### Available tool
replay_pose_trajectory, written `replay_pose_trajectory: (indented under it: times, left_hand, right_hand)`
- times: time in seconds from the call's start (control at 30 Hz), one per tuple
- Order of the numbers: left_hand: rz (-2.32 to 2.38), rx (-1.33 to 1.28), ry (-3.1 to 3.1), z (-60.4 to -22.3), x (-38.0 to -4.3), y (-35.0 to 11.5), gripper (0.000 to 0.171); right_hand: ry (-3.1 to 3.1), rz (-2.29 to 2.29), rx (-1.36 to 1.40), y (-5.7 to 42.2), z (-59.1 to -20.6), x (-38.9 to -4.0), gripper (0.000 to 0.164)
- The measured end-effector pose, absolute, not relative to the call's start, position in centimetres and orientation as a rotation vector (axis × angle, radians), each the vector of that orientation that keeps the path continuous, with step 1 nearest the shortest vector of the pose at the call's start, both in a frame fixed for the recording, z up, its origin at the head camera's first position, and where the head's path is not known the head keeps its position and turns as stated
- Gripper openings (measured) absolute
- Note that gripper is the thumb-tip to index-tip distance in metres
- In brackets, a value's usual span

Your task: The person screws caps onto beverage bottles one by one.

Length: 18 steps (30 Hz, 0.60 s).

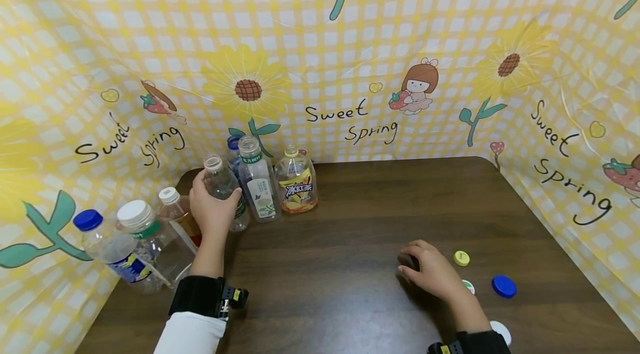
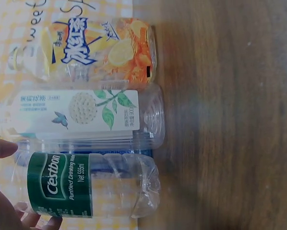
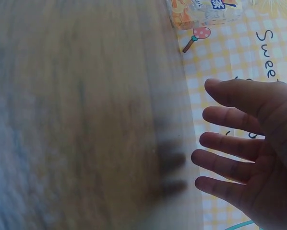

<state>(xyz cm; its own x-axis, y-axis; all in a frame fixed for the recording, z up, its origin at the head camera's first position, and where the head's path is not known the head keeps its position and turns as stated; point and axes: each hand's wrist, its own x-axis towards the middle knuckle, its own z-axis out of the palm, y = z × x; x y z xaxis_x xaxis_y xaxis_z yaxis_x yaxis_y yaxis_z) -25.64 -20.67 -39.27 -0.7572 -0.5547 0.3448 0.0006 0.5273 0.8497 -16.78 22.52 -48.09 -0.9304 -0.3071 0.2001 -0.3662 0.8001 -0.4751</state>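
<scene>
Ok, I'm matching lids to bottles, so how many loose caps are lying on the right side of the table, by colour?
Yellow cap: 1
Blue cap: 1
White cap: 1, partly hidden
Green-and-white cap: 1, partly hidden
Total in view: 4

We count seven plastic bottles [image 1: 261,193], four loose bottle caps [image 1: 504,286] in view, two hands [image 1: 215,207], two black wristbands [image 1: 196,295], one brown wood-grain table [image 1: 320,276]

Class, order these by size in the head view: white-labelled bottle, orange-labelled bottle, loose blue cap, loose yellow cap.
1. White-labelled bottle and orange-labelled bottle: first taller, second wider, too alike to rank.
2. Loose blue cap
3. Loose yellow cap
</scene>
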Motion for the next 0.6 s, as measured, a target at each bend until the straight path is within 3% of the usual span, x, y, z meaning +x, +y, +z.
replay_pose_trajectory:
  times: [0.6]
  left_hand:
    - [-1.29, 0.304, -2.215, -39.3, -21.9, -19.5, 0.076]
  right_hand:
    - [-2.882, 0.805, 0.534, 22.8, -47.9, -16.5, 0.031]
